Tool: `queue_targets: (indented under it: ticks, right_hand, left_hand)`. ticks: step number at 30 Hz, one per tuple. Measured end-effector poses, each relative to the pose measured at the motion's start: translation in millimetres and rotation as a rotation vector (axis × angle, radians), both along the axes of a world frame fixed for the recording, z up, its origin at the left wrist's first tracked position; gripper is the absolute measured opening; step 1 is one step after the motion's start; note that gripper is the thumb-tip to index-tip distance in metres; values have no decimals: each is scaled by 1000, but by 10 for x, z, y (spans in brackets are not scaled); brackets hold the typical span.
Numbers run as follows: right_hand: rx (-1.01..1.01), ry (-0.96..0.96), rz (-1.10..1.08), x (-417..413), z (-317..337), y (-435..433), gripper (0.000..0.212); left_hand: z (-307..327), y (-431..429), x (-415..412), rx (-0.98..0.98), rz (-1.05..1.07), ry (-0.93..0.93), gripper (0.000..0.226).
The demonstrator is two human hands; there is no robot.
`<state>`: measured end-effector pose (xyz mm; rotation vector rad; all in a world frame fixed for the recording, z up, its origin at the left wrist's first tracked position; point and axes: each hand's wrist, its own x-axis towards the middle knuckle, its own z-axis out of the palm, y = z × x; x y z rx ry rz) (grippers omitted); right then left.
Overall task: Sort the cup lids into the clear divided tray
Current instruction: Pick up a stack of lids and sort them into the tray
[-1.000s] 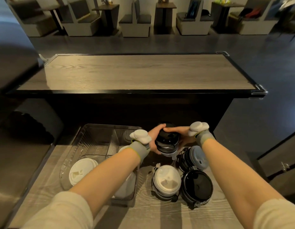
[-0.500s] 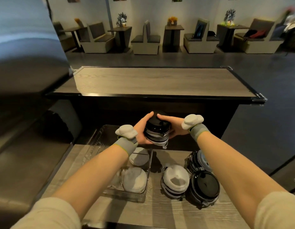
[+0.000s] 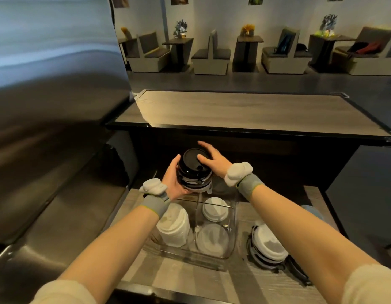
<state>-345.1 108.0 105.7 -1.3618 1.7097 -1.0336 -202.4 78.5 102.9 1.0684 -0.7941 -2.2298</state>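
A stack of cup lids [image 3: 193,172], black on top with grey and white ones below, hangs above the far end of the clear divided tray [image 3: 233,235]. My left hand [image 3: 173,181] grips the stack from the left and below. My right hand [image 3: 212,160] lies over the top black lid with fingers spread and the thumb on its face. White lids sit in the tray: a tall pile [image 3: 173,224] on the left, one [image 3: 214,209] at the far right, one [image 3: 212,240] at the near right.
A second stack of lids with a white one on top [image 3: 269,246] stands on the wooden counter right of the tray, partly behind my right forearm. A raised wooden bar top [image 3: 245,111] lies beyond. Steel surfaces [image 3: 47,161] fill the left side.
The stack has been lifted and carried left, from beside the tray to above its far end. My right hand has loosened from a side grip to spread fingers over the top lid.
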Motion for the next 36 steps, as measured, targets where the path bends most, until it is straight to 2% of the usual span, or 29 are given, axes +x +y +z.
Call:
queue_targets:
  ticks: [2,6,8,11,15,20,22,24,28,36]
  right_hand:
    - [-15,103,58,127,70,-61,54]
    - [61,264,122,339,157,-184,80]
    - [19,271,91,422,192,-243,81]
    - [-7,74,14,486,205,-300,69]
    - [-20,-188,-2,562,172,-360,58]
    - [-12,-534,-57,538,127,-423,48]
    - [-25,-598,-98,506,107,-418,46]
    - [-10,-500,-138,459,68,-411,46]
    - [211,-18,-49,435,-113,-450,45]
    - [582,605,202,615,-597,-677,75]
  left_hand:
    - [-16,-106,96,2,1,21,43]
    - [-107,-329,262,-29,0,-10,44]
    - [-141,-396,327,-7,-13,20,50]
    - [-193,-454,406,11,-36,77,57]
    - [-222,-517,527,24,-77,71,53]
    - [-248,-676,691,-25,-31,10,40]
    - [-225,-762,773,-37,-9,17,32]
    - [-198,-852,844,-58,13,5,24]
    - [-142,-1018,978,-88,40,1,26]
    - [-195,-1219,1136,-71,14,-33,26]
